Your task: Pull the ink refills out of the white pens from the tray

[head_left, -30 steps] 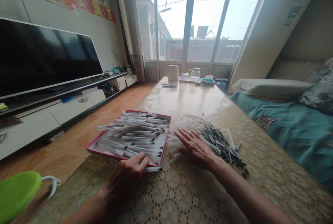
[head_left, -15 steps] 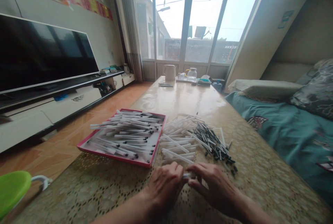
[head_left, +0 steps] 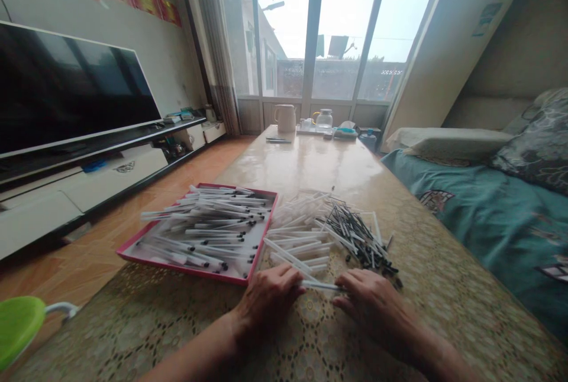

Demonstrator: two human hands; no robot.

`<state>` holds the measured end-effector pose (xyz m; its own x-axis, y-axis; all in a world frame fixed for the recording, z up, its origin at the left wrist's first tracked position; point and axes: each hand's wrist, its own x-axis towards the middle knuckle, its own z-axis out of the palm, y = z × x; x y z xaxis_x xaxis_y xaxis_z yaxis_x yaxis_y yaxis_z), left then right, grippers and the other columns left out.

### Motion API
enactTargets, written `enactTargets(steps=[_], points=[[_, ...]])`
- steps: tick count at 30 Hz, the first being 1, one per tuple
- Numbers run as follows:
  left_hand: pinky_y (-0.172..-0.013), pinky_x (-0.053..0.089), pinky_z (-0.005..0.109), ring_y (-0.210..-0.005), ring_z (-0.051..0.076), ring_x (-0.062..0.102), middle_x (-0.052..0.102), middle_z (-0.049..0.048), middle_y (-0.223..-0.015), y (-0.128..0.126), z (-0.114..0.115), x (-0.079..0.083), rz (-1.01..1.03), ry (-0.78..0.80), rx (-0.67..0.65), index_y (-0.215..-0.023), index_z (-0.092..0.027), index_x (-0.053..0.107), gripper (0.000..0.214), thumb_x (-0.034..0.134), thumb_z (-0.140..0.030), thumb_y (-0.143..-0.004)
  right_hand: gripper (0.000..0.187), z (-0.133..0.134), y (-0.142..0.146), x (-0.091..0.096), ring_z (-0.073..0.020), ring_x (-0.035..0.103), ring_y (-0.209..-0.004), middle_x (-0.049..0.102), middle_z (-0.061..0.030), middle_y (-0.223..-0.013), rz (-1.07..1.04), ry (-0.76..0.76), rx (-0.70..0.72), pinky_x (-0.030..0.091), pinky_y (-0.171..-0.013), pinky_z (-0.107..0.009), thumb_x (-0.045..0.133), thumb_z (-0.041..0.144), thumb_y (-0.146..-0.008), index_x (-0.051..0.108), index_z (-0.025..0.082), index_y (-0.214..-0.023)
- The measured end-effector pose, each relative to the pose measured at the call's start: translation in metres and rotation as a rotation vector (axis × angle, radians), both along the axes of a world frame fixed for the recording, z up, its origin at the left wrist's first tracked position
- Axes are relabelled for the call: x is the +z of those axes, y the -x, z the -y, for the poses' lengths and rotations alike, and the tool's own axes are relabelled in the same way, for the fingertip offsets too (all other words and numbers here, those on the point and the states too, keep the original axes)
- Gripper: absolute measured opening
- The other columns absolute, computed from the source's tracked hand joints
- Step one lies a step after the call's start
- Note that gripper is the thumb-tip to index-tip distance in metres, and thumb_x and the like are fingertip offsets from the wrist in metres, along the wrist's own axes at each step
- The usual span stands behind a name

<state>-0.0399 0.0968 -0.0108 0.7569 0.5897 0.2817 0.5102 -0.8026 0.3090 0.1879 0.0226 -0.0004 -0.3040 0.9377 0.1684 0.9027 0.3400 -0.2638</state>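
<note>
A slim white pen barrel (head_left: 320, 285) lies level between my two hands, just above the near part of the table. My left hand (head_left: 271, 292) is closed around its left end, and the fingers of my right hand (head_left: 367, 294) pinch the right end; both tips are hidden. Just beyond my hands is a pile of loose white barrels (head_left: 299, 244). To its right sits a heap of thin dark pen refills (head_left: 355, 234) with black ends. On the left, a pink-rimmed tray (head_left: 181, 271) holds many white pens (head_left: 213, 232) with black tips, some sticking out over its left edge.
The long table (head_left: 444, 287) has a patterned cover. At its far end stand a beige jug (head_left: 284, 118), a glass pitcher (head_left: 325, 120) and a tissue pack (head_left: 345, 130). A green stool (head_left: 20, 329) is at lower left, and a teal-covered sofa (head_left: 479, 210) runs along the right.
My hands have moved apart, the left one leftward and the right slightly rightward, so more of the white pen barrel shows between them. The whole view has shifted slightly.
</note>
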Motion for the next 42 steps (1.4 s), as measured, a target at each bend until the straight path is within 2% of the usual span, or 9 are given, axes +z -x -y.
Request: enactTargets(steps=[7,13,20,27,31,34,37,39,42], points=[[-0.046,0.033,0.023,-0.059,0.015,0.058,0.061,0.0015,-0.073,-0.002,0.006,0.001,-0.084,-0.152,-0.082,-0.082,-0.018,0.05,0.017,0.039,-0.028,-0.09,0.015,0.0,0.018,-0.015,-0.0134,0.059,-0.053,0.063,0.0011,-0.064,0.06,0.025,0.034,0.026,-0.046,-0.024,0.044,0.024,-0.09,0.05,0.02,-0.077],[-0.048,0.03,0.025,-0.056,0.016,0.059,0.062,0.0014,-0.067,-0.003,0.011,0.002,-0.144,-0.092,-0.107,-0.079,-0.019,0.047,0.022,0.034,-0.031,-0.092,0.028,0.001,0.014,-0.021,-0.0136,0.059,-0.048,0.06,0.0019,-0.054,0.096,-0.093,0.096,0.021,-0.045,-0.026,0.04,0.035,-0.093,0.049,0.021,-0.071],[-0.05,0.027,0.026,-0.055,0.016,0.055,0.058,0.001,-0.059,-0.002,0.008,0.002,-0.097,0.11,-0.036,-0.07,-0.02,0.046,0.034,0.025,-0.034,-0.092,0.023,-0.005,0.013,-0.012,-0.0127,0.057,-0.048,0.059,0.0033,-0.057,0.178,-0.165,0.155,0.019,-0.046,-0.028,0.045,0.034,-0.091,0.046,0.021,-0.073],[-0.049,0.023,0.025,-0.048,0.011,0.037,0.036,-0.0036,-0.052,0.0,0.006,0.012,0.114,0.467,-0.011,-0.056,-0.019,0.033,0.039,0.028,-0.039,-0.089,0.026,-0.006,0.014,-0.007,-0.011,0.052,-0.045,0.055,0.0039,-0.055,0.16,-0.258,0.2,0.021,-0.046,-0.027,0.038,0.031,-0.094,0.045,0.021,-0.071],[-0.043,0.021,0.024,-0.041,0.01,0.027,0.029,-0.0059,-0.045,0.002,0.003,0.013,0.38,0.819,0.111,-0.054,-0.021,0.031,0.047,0.021,-0.052,-0.087,0.034,-0.008,-0.013,-0.02,-0.0105,0.049,-0.042,0.053,0.0032,-0.052,0.104,-0.329,0.043,0.025,-0.046,-0.024,0.031,0.034,-0.096,0.043,0.021,-0.067],[-0.043,0.025,0.022,-0.043,0.009,0.031,0.035,-0.0051,-0.046,-0.002,0.006,0.016,0.46,0.89,0.12,-0.054,-0.018,0.041,0.049,0.032,-0.057,-0.084,0.034,-0.01,-0.027,-0.03,-0.0111,0.052,-0.044,0.054,0.0019,-0.054,0.041,-0.323,-0.066,0.029,-0.046,-0.022,0.03,0.034,-0.095,0.044,0.021,-0.068],[-0.043,0.029,0.021,-0.045,0.009,0.038,0.041,-0.0047,-0.05,-0.008,0.008,0.02,0.54,0.868,0.178,-0.068,-0.014,0.056,0.041,0.044,-0.051,-0.082,0.029,-0.011,-0.024,-0.03,-0.0129,0.057,-0.054,0.058,-0.0008,-0.062,-0.033,-0.263,-0.09,0.036,-0.051,-0.021,0.03,0.03,-0.095,0.048,0.02,-0.074],[-0.041,0.033,0.021,-0.045,0.01,0.045,0.046,-0.0042,-0.053,-0.009,0.007,0.021,0.663,0.91,0.253,-0.092,-0.012,0.058,0.038,0.046,-0.046,-0.082,0.026,-0.01,-0.017,-0.024,-0.0142,0.059,-0.059,0.06,-0.0019,-0.066,-0.086,-0.233,-0.102,0.039,-0.055,-0.022,0.031,0.029,-0.094,0.05,0.02,-0.078],[-0.055,0.048,0.026,-0.066,0.016,0.061,0.062,0.006,-0.084,-0.008,0.003,0.019,0.838,0.944,0.251,-0.128,-0.013,0.037,0.054,0.051,-0.036,-0.081,0.022,-0.008,-0.009,-0.014,-0.0144,0.062,-0.066,0.064,-0.0038,-0.076,-0.153,-0.204,-0.072,0.042,-0.058,-0.022,0.033,0.026,-0.094,0.054,0.02,-0.092]])
